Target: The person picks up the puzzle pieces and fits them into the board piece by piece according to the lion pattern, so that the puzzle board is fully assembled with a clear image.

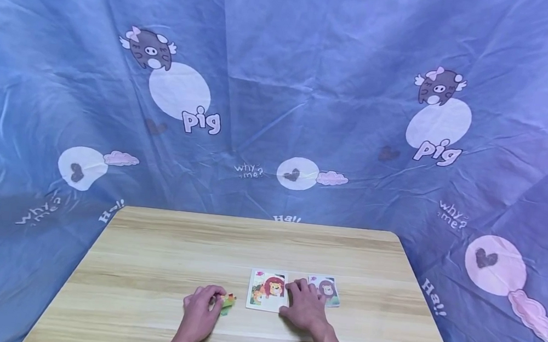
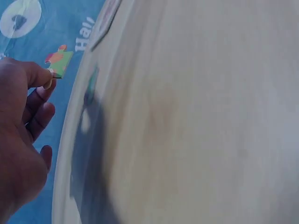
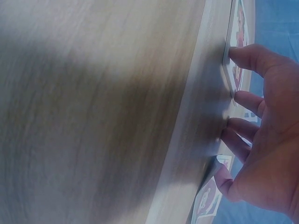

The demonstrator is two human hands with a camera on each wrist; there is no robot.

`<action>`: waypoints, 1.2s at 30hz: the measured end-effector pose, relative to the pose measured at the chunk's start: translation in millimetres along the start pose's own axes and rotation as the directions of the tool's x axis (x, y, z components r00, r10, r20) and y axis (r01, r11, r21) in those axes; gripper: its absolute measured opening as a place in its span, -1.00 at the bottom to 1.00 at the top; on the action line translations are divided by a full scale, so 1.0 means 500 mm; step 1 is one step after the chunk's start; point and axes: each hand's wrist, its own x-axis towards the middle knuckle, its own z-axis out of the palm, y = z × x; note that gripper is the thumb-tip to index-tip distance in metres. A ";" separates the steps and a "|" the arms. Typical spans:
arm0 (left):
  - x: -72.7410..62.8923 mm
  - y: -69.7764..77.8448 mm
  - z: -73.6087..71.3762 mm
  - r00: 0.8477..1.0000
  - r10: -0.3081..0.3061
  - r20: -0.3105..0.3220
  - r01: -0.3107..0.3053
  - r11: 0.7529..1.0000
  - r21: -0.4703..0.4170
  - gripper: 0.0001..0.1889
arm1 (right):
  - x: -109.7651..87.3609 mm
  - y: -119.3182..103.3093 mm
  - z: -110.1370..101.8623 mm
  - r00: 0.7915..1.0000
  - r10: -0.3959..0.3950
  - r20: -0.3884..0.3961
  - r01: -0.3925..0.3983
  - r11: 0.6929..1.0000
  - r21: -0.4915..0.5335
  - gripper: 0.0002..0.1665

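Note:
My left hand (image 1: 202, 308) pinches a green puzzle piece with red and orange patches (image 2: 60, 64) between thumb and forefinger, raised over the table. Just below it, a small blue-green piece (image 1: 224, 312) shows on the tabletop. To the right lies a white-framed puzzle board (image 1: 268, 304), its lion picture filled in at the top and left and bare white along the lower right. My right hand (image 1: 307, 309) has its fingers spread, thumb and forefinger touching the board's right edge. Beneath its outer side, a lion picture card (image 1: 327, 288) is partly covered.
Everything lies on a light wood-grain table (image 1: 173, 244) with rounded far corners. A blue cloth (image 1: 270, 110) printed with pigs and lettering hangs behind the table and along both sides.

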 end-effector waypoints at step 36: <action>0.046 0.060 0.068 0.994 0.023 0.109 -0.020 0.999 -0.027 -0.86 | -0.003 -0.002 -0.001 1.000 -0.008 0.006 0.008 1.000 -0.018 -0.23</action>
